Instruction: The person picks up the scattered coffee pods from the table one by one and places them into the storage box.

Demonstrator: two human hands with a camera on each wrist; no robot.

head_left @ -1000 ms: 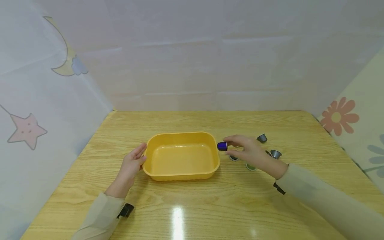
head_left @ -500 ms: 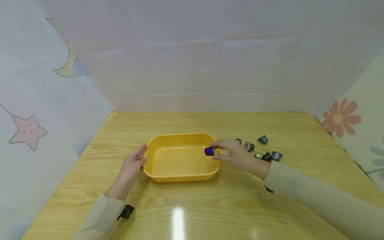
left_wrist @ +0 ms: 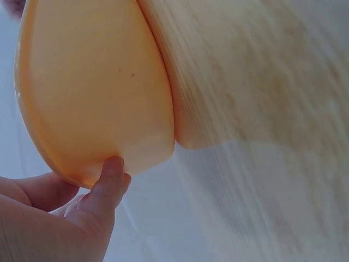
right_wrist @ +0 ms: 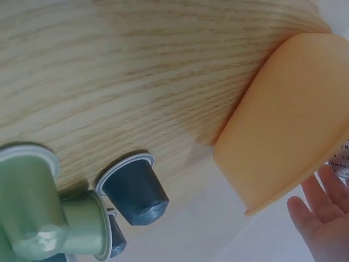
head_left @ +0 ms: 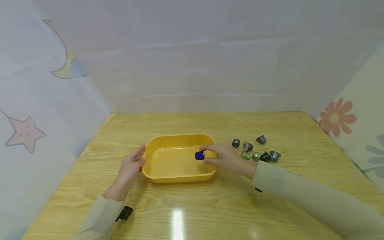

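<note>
Leftward, well inside the yellow tray's (head_left: 183, 179) right rim, the blue capsule (head_left: 199, 155) has been carried, glossy and tipped sideways, pinched by the right hand (head_left: 223, 156). Outside, the tray's left end is touched by the left hand (head_left: 132, 165), fingers loosely extended. Toward the tabletop's (head_left: 204, 206) right edge, dark capsules (head_left: 235, 143) and green capsules (head_left: 255, 156) are clustered.

Tray (head_left: 171, 163): yellow, rectangular with rounded corners, upright, open side up. Blue capsule (head_left: 199, 155): tapered, with pale, dark-printed lid; pinched on its side over the right half of the tray, narrow end toward tray's left.
</note>
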